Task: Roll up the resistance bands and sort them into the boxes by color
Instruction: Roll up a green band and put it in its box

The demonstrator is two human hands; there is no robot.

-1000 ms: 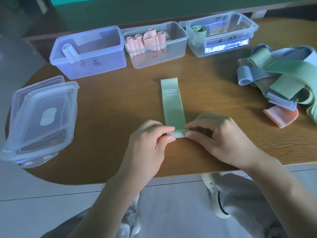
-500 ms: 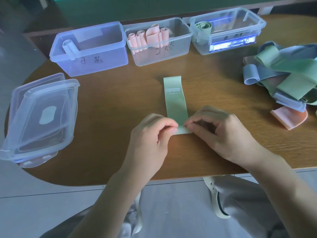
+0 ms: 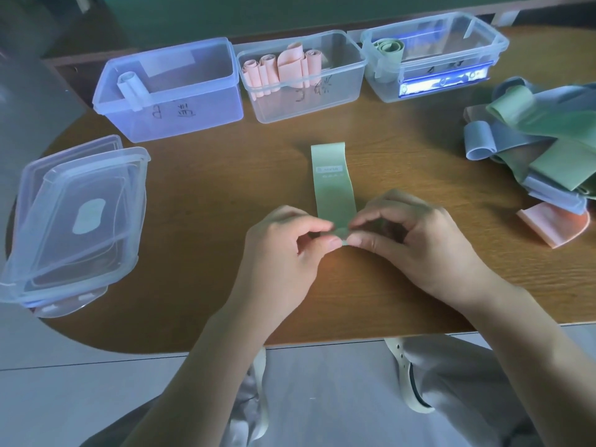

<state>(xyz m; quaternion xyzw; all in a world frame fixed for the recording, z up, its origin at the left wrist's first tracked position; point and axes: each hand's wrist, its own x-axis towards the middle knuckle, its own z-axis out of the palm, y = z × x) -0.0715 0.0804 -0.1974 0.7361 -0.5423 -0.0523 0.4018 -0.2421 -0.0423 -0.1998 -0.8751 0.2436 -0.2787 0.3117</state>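
Observation:
A green resistance band point(image 3: 333, 185) lies flat on the wooden table point(image 3: 209, 195), its far end pointing at the boxes. My left hand point(image 3: 283, 253) and my right hand point(image 3: 416, 240) both pinch its near end, which is curled into a small roll between my fingertips. Three clear boxes stand in a row at the back: the left box point(image 3: 180, 104) holds one rolled blue band point(image 3: 130, 87), the middle box point(image 3: 338, 88) holds several rolled pink bands point(image 3: 280, 71), the right box point(image 3: 451, 75) holds one rolled green band point(image 3: 387, 48).
A loose pile of blue and green bands point(image 3: 548, 140) lies at the right edge of the table, with a pink band point(image 3: 554, 225) at its near side. Stacked clear box lids point(image 3: 74, 217) sit at the left. My knees are below the table's front edge.
Both hands have rolled the band's near end a little further up, so the flat stretch is shorter. The view has shifted slightly.

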